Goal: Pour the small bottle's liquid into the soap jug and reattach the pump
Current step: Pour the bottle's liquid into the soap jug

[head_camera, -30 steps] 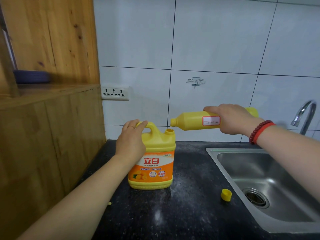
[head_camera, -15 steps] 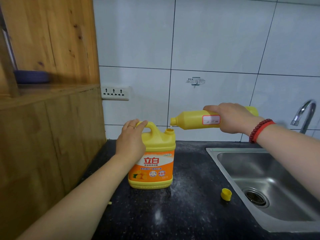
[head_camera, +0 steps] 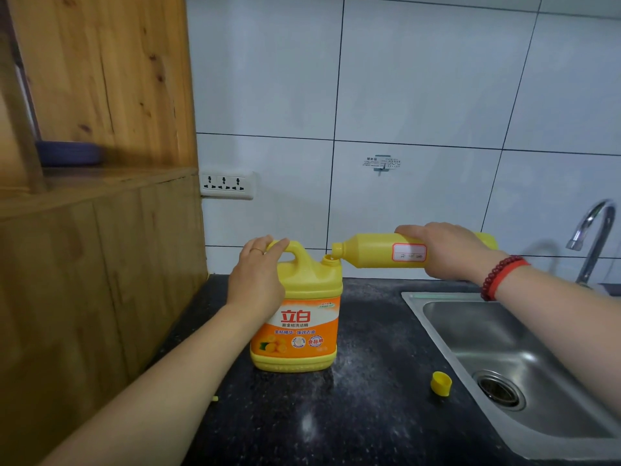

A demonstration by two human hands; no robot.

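The soap jug [head_camera: 297, 317] stands upright on the dark counter [head_camera: 369, 415], left of the sink [head_camera: 524, 358]. The left hand [head_camera: 257, 280] rests on the jug's handle, fingers curled over its top. The right hand [head_camera: 450, 252] grips the small bottle [head_camera: 373, 250], fingers wrapped round its body. The bottle lies nearly level, its mouth just above the jug's open neck. A yellow cap [head_camera: 441, 384] sits on the counter near the sink edge.
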